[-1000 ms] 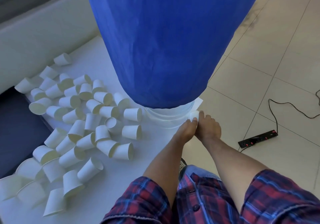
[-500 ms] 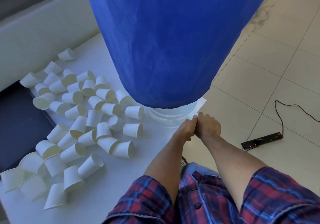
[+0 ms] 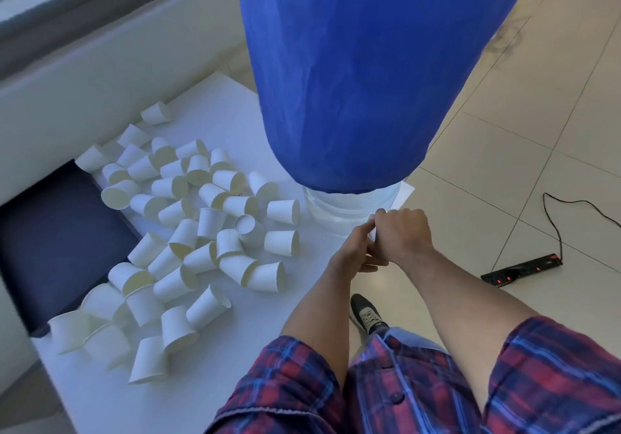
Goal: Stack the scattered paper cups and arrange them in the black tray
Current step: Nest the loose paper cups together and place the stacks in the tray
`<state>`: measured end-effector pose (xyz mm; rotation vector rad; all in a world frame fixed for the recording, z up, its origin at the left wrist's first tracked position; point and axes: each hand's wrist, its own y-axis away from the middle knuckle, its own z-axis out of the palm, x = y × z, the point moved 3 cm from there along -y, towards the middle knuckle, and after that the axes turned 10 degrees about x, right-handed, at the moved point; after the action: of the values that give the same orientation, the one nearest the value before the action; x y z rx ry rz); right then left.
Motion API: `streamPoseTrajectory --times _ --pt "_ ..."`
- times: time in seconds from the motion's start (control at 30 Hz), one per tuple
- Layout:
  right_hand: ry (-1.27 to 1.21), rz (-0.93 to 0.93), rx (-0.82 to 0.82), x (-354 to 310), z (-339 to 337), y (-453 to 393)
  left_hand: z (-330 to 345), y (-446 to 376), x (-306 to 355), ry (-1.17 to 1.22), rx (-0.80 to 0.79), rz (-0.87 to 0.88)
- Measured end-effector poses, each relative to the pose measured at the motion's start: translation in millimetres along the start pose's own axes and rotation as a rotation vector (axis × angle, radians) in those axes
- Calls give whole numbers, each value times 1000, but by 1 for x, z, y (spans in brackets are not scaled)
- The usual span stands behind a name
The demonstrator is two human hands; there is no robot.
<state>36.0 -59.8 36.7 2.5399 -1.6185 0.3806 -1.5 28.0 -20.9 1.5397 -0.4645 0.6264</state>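
Several white paper cups (image 3: 188,232) lie scattered on their sides over the white table (image 3: 302,131), left of my arms. The dark tray (image 3: 57,232) sits at the table's left edge with no cup visible inside it. My left hand (image 3: 353,252) and my right hand (image 3: 403,235) meet at the table's right edge, beside the clear base of the big bottle. Together they grip one paper cup (image 3: 371,234). Only a white sliver of it shows between the fingers.
A large bottle under a blue cloth cover (image 3: 363,80) stands on a clear base (image 3: 339,205) just beyond my hands. On the tiled floor to the right lie a black power strip (image 3: 522,270) and its cable. My shoe (image 3: 368,314) shows below the table edge.
The cup that stuck out above my fingertips is now almost covered by my right hand. Both hands stayed together by the bottle's base while the view shifted.
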Motion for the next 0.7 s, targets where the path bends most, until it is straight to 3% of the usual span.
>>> streamPoseTrajectory --times 0.53,0.7 --pt "-230 -710 373 -169 -43 1 -176 71 -76 477 343 -84" --pt "-278 -959 467 -217 -50 6 -219 99 -102 649 550 14"
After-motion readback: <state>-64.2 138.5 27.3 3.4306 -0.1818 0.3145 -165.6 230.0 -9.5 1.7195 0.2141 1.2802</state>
